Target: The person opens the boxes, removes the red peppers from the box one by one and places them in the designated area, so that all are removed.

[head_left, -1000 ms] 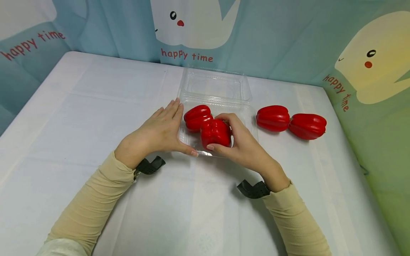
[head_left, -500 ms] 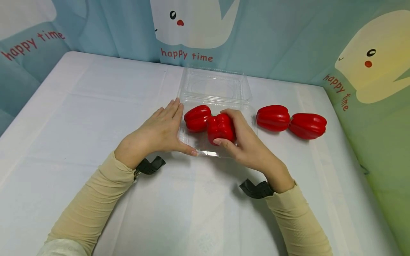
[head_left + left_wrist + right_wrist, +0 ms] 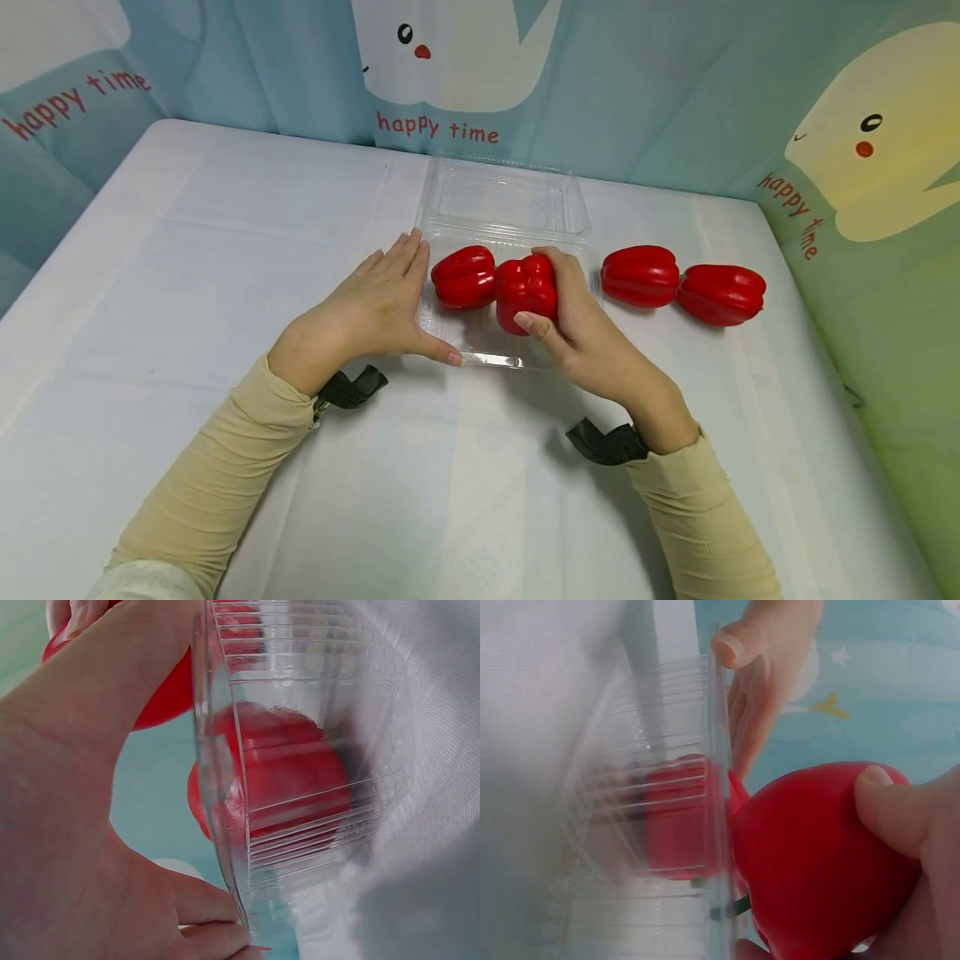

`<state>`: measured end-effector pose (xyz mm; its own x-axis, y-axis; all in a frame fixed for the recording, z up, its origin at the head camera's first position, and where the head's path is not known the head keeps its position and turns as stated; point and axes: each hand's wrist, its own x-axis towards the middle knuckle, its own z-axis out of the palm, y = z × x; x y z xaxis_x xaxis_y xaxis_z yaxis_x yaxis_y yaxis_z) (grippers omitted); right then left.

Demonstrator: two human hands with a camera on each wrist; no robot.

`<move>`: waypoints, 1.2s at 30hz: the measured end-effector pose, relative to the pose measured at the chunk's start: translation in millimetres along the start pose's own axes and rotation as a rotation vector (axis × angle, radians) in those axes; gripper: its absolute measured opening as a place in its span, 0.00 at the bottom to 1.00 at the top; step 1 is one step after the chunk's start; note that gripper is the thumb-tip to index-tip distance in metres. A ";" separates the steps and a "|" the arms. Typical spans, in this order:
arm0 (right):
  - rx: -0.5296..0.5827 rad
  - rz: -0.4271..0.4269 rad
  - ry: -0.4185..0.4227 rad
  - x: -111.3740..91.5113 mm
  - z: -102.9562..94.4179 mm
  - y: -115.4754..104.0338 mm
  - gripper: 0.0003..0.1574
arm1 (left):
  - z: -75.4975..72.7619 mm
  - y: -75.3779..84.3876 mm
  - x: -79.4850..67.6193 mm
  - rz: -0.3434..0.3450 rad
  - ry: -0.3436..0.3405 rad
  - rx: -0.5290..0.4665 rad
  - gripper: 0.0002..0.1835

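In the head view, a red bell pepper (image 3: 463, 277) lies inside the left part of an open clear plastic container (image 3: 491, 360). My right hand (image 3: 596, 342) grips a second bell pepper (image 3: 527, 287) between thumb and fingers, just right of the first. From the right wrist view, this held pepper (image 3: 817, 855) is mostly above the container's rim, its green stem pointing down. My left hand (image 3: 375, 308) has straight fingers along the container's left edge, thumb at the near corner. Through the clear wall (image 3: 300, 859) in the left wrist view, the lying pepper (image 3: 285, 772) shows.
Two more red bell peppers, one (image 3: 640, 277) near the container and one (image 3: 722, 295) farther right, lie end to end on the white-covered table (image 3: 480, 500). The container's lid (image 3: 506, 200) is folded back toward the blue curtain (image 3: 300, 75).
My right hand has carried its bell pepper a little right and away from me, opening more space from the lying pepper. The left hand has stayed in place.
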<state>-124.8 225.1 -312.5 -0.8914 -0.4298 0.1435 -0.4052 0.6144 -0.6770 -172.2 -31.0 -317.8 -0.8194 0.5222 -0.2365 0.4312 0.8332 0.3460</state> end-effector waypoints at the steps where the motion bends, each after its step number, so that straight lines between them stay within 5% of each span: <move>1: 0.001 0.005 0.001 -0.4 -0.8 -0.5 0.42 | 0.0 0.1 0.0 0.002 0.000 0.000 0.76; 36: 0.009 0.023 0.189 -16.9 -40.1 -4.8 0.41 | -0.9 1.5 -1.0 -0.008 -0.010 0.001 0.76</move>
<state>-115.9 255.9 -282.8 -0.9232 -0.2833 0.2598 -0.3828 0.6166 -0.6879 -171.1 -30.4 -316.2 -0.8189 0.5171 -0.2488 0.4246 0.8377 0.3435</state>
